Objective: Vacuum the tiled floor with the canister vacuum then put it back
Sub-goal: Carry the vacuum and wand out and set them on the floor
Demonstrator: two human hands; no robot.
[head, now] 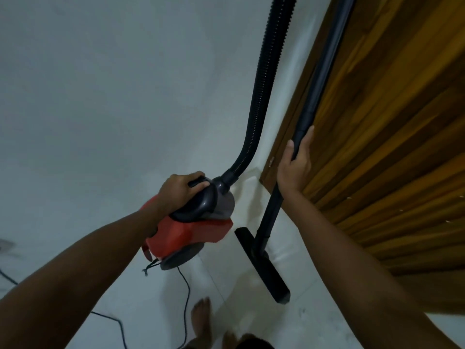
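Note:
The red and grey canister vacuum (191, 229) sits low in the middle of the view, by the white wall. My left hand (180, 188) grips its dark carry handle from above. A black ribbed hose (264, 84) rises from the canister's front and runs up out of frame. My right hand (295, 162) is wrapped around the black wand (317, 91), which stands nearly upright against the wooden door. The flat black floor nozzle (266, 268) at the wand's foot rests on the white tiled floor (289, 321).
A wooden slatted door (390, 147) fills the right side, its frame meeting the white wall (100, 96). The black power cord (187, 293) trails from the canister across the tiles toward me. My bare foot (201, 321) stands just behind the cord.

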